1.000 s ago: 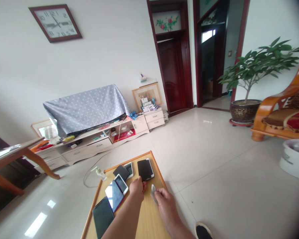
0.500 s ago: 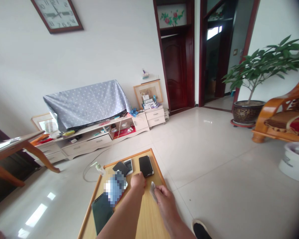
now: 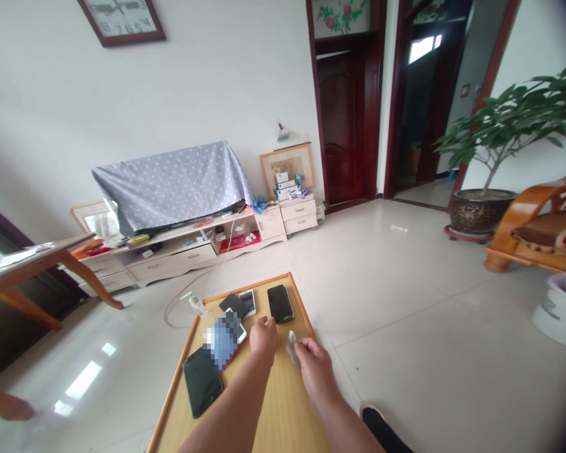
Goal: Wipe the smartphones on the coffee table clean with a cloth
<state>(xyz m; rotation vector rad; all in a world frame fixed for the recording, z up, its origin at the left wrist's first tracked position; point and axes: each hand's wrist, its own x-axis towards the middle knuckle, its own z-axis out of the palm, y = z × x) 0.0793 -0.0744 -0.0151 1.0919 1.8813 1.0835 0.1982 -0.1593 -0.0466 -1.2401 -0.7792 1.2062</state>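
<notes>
My right hand pinches a small, crumpled greyish-white cloth above the right side of the wooden table. To its left, my left hand is closed with its fingers curled under; whatever it may hold is hidden. Just beyond my hands lies a black smartphone, screen up. A dark tablet rests by my left forearm. Farther up the table are a white phone and a flat dark item. Another device there is partly blurred out.
A pump bottle stands at the table's left edge. Beyond the tiled floor is a low TV cabinet under a blue dotted cover. A potted plant, wooden armchair and white bucket stand at right.
The camera view has tilted down and shifted left. My left hand has drawn back slightly from the black smartphone, and more of the tablet shows. My right hand keeps its pinch on the cloth.
</notes>
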